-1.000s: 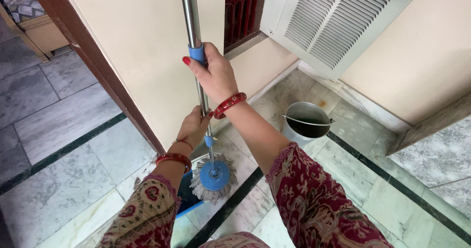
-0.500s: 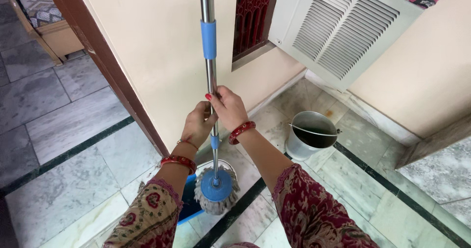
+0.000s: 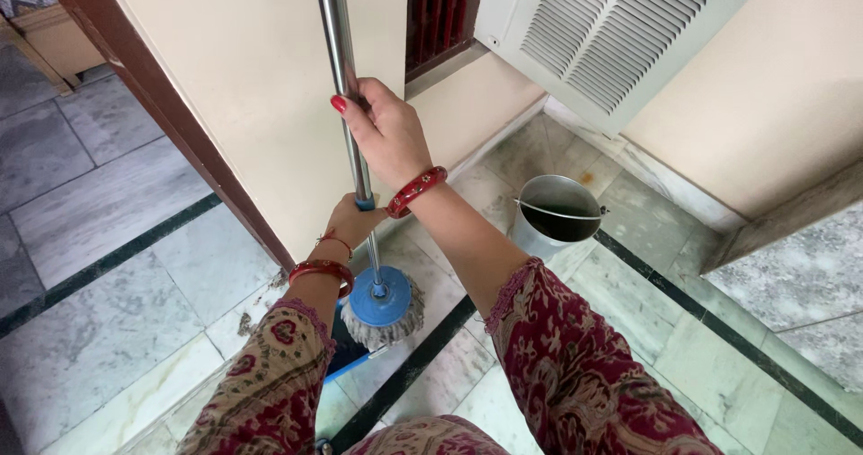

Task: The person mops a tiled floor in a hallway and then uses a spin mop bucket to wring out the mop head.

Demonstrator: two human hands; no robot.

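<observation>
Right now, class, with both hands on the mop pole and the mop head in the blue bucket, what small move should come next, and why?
Probably a short push down on the pole. The right hand grips high, the left hand low, and the mop head sits in the blue bucket, strands hanging.

Pale green-white marble floor [image 3: 135, 329] with dark inlaid stripes. Steel bucket [image 3: 556, 212] stands on it, right of the grip on mop pole, near wall. Blue mop bucket [image 3: 346, 356] sits below the grip, mop head above it.
</observation>
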